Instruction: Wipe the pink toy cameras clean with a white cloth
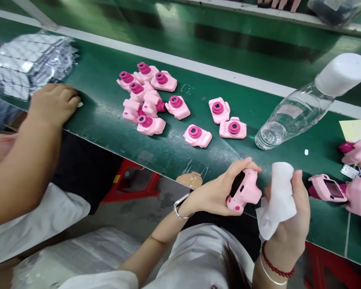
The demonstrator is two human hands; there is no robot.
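Note:
My left hand (216, 192) grips a pink toy camera (243, 190) with its dark screen side turned up, just over the near edge of the green table (102, 116). My right hand (289, 216) holds a white wipe cloth (278, 198) right beside that camera. Several more pink toy cameras (150, 98) with magenta lenses lie in a loose pile on the table ahead, and three lie apart at the middle (218, 110).
A clear plastic bottle (295, 110) with a white cap lies tilted at the right. More pink cameras (327, 188) sit at the right edge. A co-worker's hand (54, 102) rests on the table at the left, near a stack of clear packets (27, 64). A red stool (129, 186) stands below.

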